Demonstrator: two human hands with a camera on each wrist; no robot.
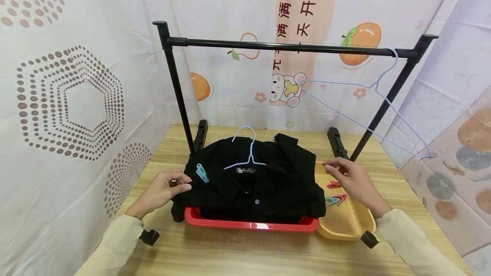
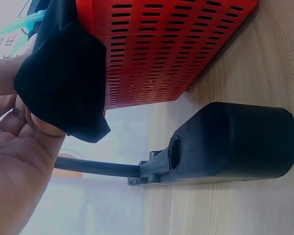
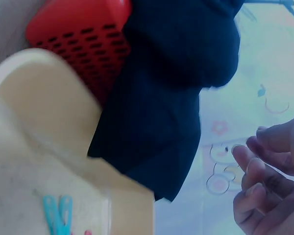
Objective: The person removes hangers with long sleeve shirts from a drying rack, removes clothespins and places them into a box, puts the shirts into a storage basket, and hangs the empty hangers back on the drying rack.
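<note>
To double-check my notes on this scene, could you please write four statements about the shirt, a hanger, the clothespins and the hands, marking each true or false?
1. The black shirt lies over the red basket. True.
2. Both hands hold the shirt. False: the left hand holds it, but the right hand is apart from it.
3. A blue hanger hangs from the black rail. True.
4. Every clothespin lies in the yellow tray. False: one teal clothespin is on the shirt.
</note>
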